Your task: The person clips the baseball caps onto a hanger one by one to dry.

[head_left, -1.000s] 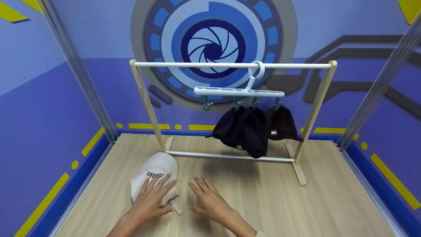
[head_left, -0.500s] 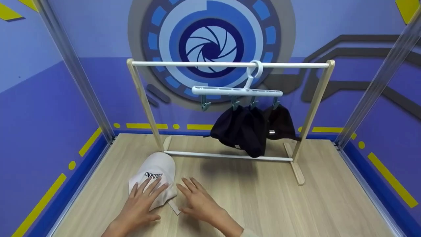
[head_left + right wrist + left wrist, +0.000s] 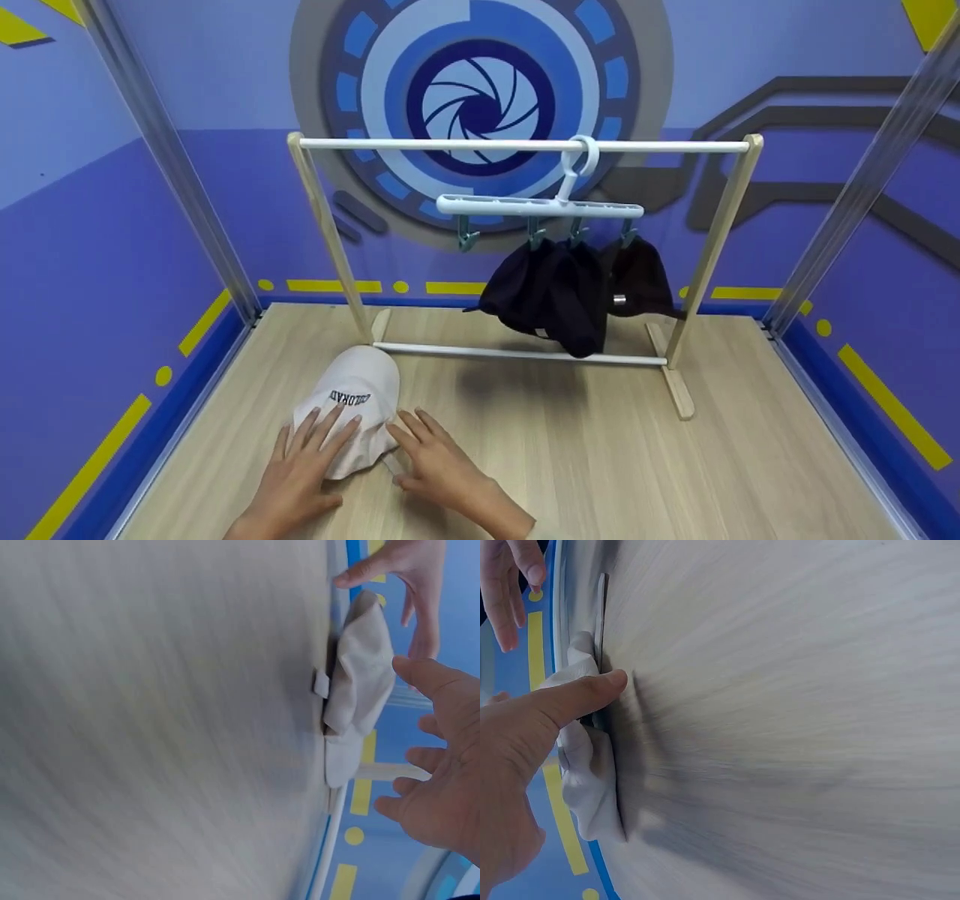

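Note:
A pale cap [image 3: 364, 382] with dark lettering lies on the wooden tabletop, its brim pointing toward the rack. Over its near left part hovers my left hand [image 3: 300, 469], fingers spread and thumb out to the side. My right hand [image 3: 442, 465] is at the cap's right edge above the strap, its fingers extended. In the left wrist view the crumpled cap [image 3: 589, 784] shows behind my thumb. From the right wrist, the cap [image 3: 360, 667] appears between both hands. Neither hand grips it; whether any fingertip touches the fabric I cannot tell.
Behind stands a wooden rack with a white top rail [image 3: 450, 145]. A white hanger [image 3: 540, 206] hangs from it with several clips. Dark caps [image 3: 555, 296] hang from the right-hand clips; the leftmost clip [image 3: 466, 236] holds nothing. Blue walls enclose the table.
Both hands have moved left and slightly nearer the person. The right hand has come in toward the cap's right edge, while the left has slid toward the cap's left side. The cap stays put.

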Action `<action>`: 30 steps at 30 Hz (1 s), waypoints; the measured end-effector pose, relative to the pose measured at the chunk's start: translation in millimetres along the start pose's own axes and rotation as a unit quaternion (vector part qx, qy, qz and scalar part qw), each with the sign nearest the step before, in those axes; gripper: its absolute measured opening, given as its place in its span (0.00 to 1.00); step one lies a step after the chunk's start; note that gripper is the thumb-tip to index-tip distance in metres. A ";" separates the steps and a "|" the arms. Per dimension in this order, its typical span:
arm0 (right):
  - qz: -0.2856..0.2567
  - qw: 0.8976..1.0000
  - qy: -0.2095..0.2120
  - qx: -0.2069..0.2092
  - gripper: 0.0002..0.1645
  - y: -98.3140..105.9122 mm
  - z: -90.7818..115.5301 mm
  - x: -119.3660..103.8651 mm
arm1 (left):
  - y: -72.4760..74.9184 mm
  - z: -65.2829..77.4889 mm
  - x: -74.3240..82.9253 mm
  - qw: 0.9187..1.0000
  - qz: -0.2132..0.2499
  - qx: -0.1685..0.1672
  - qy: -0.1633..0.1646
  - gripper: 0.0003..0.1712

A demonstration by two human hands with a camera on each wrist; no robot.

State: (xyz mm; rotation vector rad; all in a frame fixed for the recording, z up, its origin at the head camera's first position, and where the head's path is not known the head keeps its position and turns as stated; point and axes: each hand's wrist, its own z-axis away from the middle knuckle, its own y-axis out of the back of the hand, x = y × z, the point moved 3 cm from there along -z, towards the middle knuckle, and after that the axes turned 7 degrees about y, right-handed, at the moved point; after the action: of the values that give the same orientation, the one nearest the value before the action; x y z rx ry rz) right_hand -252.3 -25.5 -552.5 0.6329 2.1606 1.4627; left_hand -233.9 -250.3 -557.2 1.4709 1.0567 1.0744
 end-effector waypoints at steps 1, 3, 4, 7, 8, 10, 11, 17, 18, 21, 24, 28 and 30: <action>0.008 1.000 0.006 0.003 0.43 -2.2 -0.1 -1.4 | -0.6 0.3 -2.0 1.000 -0.001 0.006 0.001 0.67; 0.020 1.000 0.014 0.008 0.43 -6.5 -0.2 -4.4 | -1.1 0.8 -6.0 1.000 -0.002 0.026 0.002 0.66; 0.022 1.000 0.017 0.010 0.42 -8.4 -0.7 -5.9 | -1.3 0.9 -8.3 0.999 -0.001 0.036 0.002 0.66; 0.025 0.999 0.023 0.007 0.43 -14.4 -3.9 -10.5 | -1.6 0.7 -14.7 0.998 -0.006 0.067 0.005 0.66; 0.024 0.999 0.024 0.003 0.44 -16.4 -5.3 -12.1 | -1.7 0.5 -16.6 0.997 -0.006 0.074 0.007 0.66; 0.027 0.999 0.031 -0.004 0.45 -20.6 -9.0 -15.4 | -2.4 -0.6 -19.7 0.997 -0.006 0.075 0.013 0.67; 0.030 0.999 0.037 -0.006 0.46 -22.5 -11.1 -17.1 | -2.7 -1.4 -21.0 0.997 -0.007 0.075 0.016 0.67; 0.055 0.996 0.064 0.005 0.46 -29.9 -24.2 -29.1 | -4.1 -6.2 -28.5 0.997 -0.006 0.068 0.028 0.63; 0.057 0.996 0.063 0.005 0.46 -30.6 -26.3 -31.1 | -4.2 -6.9 -29.7 0.997 -0.008 0.070 0.028 0.62; 0.055 0.997 0.048 0.005 0.46 -33.5 -31.2 -36.0 | -5.7 -7.9 -32.8 0.997 -0.009 0.075 0.026 0.61; 0.057 0.998 0.032 0.006 0.47 -36.9 -34.5 -39.7 | -8.0 -7.5 -34.4 0.996 -0.008 0.083 0.019 0.61; 0.071 0.997 0.023 0.009 0.48 -41.2 -37.2 -43.6 | -10.1 -7.0 -34.3 0.994 0.001 0.109 -0.001 0.59; 0.077 0.997 0.020 0.012 0.48 -42.6 -38.2 -44.5 | -10.5 -7.4 -33.7 0.992 0.016 0.125 -0.016 0.56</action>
State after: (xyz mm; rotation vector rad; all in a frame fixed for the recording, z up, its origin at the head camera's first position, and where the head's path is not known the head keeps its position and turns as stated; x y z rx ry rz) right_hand -245.0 -94.1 -574.7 0.8022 2.2037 1.5421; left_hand -249.7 -280.0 -570.3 1.7026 1.1823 0.9628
